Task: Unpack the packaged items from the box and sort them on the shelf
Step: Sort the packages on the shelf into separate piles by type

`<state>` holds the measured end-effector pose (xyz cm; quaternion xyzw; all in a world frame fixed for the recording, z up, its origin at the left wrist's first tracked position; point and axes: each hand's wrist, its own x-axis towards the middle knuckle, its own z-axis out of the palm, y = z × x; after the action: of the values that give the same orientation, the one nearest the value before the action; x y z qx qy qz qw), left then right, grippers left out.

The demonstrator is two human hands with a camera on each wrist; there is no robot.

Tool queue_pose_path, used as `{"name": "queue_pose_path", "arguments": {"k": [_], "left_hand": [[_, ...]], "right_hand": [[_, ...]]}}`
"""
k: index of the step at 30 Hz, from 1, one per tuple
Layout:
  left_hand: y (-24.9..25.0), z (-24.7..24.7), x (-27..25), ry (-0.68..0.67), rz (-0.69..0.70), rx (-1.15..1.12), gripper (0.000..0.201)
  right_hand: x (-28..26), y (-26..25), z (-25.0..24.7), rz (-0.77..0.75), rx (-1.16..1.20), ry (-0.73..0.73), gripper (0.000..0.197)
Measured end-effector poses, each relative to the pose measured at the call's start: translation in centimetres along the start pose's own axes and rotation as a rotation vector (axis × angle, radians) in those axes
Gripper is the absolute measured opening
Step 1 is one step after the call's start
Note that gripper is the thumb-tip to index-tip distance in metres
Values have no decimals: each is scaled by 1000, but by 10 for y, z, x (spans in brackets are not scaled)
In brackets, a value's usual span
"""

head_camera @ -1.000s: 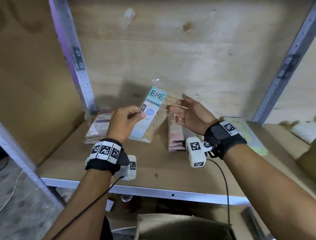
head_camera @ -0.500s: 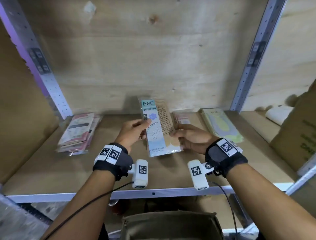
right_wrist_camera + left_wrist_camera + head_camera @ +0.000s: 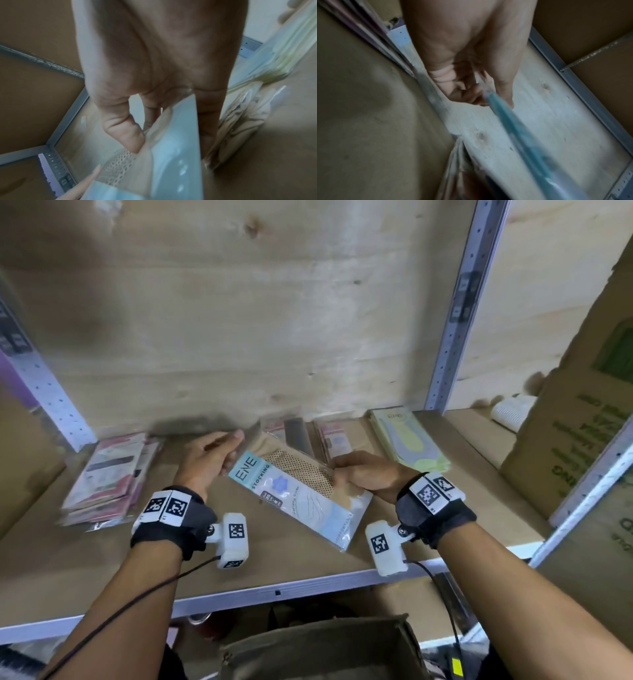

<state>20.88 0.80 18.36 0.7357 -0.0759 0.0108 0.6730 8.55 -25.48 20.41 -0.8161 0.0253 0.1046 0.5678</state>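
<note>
Bare forearms, no sleeves. Each wrist wears a black strap [image 3: 435,517] topped with white blocks printed with square black-and-white markers — a white camera housing [image 3: 233,539] hangs beneath, screwed on, trailing a thin black cable [image 3: 113,611].

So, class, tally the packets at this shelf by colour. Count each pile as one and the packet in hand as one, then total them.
Blue packet, held by left hand and right hand: 1
Pink pile, left: 1
Pink-topped middle piles, apparently side by side: 2
Green pile, right: 1
Total: 5
</note>
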Motion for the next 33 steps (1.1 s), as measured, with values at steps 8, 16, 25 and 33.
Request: {"name": "queue_pose_path", "arguments": {"k": [8, 16, 25, 33], "left_hand": [[-3, -6, -10, -51, 79, 190, 53], [-2, -16, -18, -109, -121, 145, 55], [-3, -31, -26, -170, -314, -95, 59], [-9, -56, -22, -187, -326, -306, 63]], "right_hand": [[-1, 9, -7, -63, -153, -118, 10], [11, 21, -8, -146, -101, -86, 23], [7, 18, 10, -158, -42, -120, 20], [-3, -6, 32, -250, 312, 188, 13]]}}
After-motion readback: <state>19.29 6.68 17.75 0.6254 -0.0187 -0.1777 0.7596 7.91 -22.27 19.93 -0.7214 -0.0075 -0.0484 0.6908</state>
